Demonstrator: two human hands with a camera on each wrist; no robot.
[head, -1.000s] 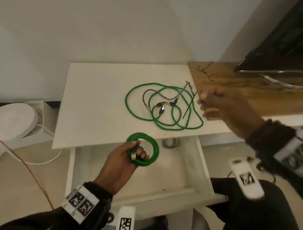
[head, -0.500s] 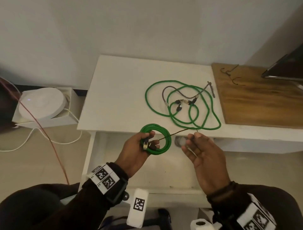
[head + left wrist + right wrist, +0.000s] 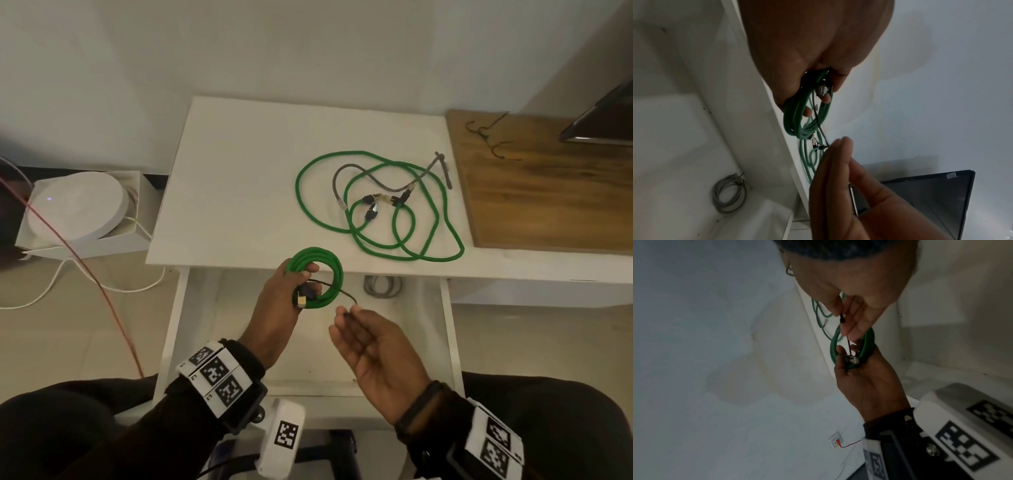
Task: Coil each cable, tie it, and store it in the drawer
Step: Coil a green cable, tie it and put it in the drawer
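Observation:
My left hand (image 3: 291,294) grips a coiled green cable (image 3: 330,274) with its metal plug (image 3: 301,300), held over the open white drawer (image 3: 447,329). A thin dark tie (image 3: 337,291) runs across the coil to my right hand (image 3: 349,311), whose fingertips pinch its end (image 3: 842,319). The wrist views show the coil (image 3: 797,120) in the left palm and the tie (image 3: 821,128) stretched between both hands. A loose green cable (image 3: 376,205) and a grey cable (image 3: 376,180) lie tangled on the white tabletop (image 3: 239,171). A tied grey coil (image 3: 382,286) lies in the drawer's back.
Two more dark ties (image 3: 486,137) lie on the wooden board (image 3: 548,198) to the right, beside a dark screen (image 3: 603,120). A round white device (image 3: 75,205) in a box sits on the floor at left, with white and red wires around it.
My right hand left the board with a tie and came down beside the coil. The tie now lies across the coil, one end under my left fingers. The camera view shifted left.

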